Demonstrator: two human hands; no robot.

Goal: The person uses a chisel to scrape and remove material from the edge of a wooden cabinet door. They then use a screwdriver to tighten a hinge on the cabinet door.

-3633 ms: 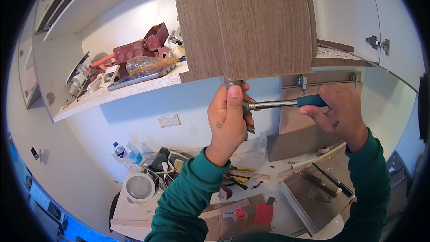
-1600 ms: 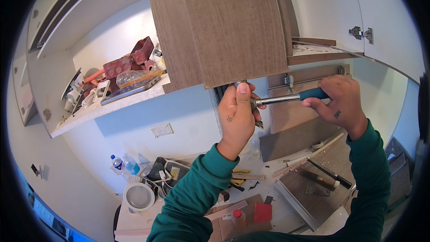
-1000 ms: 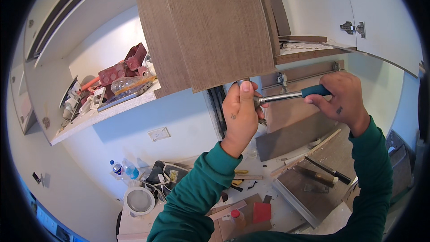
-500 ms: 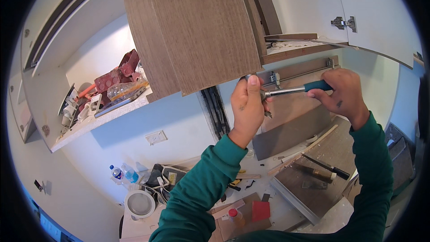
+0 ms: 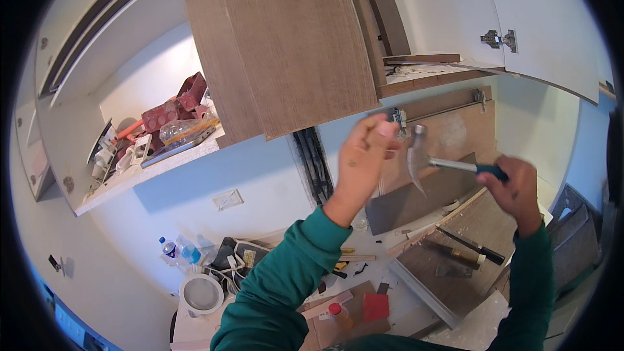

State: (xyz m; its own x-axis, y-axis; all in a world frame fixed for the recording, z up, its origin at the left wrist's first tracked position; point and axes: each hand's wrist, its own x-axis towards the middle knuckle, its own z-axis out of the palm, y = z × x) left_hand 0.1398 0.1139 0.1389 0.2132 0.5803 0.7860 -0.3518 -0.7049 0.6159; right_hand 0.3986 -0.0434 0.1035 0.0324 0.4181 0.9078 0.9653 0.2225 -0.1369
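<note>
The claw hammer [image 5: 453,165] is in the right hand [image 5: 517,188], whose fingers are wrapped around the dark blue-green grip at the handle's end. From that fist the shaft runs leftward, nearly level, so the hammer's head lies well to the left of the right hand and just to the right of the left hand [image 5: 363,169], with a narrow gap between. The striking face is uppermost; the claw curves downward.

The left hand is raised below the lower edge of the wood-grain cabinet door [image 5: 292,45], near its right corner. Its fingers are partly curled but blurred, so I cannot tell whether they hold anything. Behind the hammer stands a brown panel [image 5: 416,198], and a metal cabinet hinge [image 5: 398,119] shows just above and left of the hammer's head.
</note>
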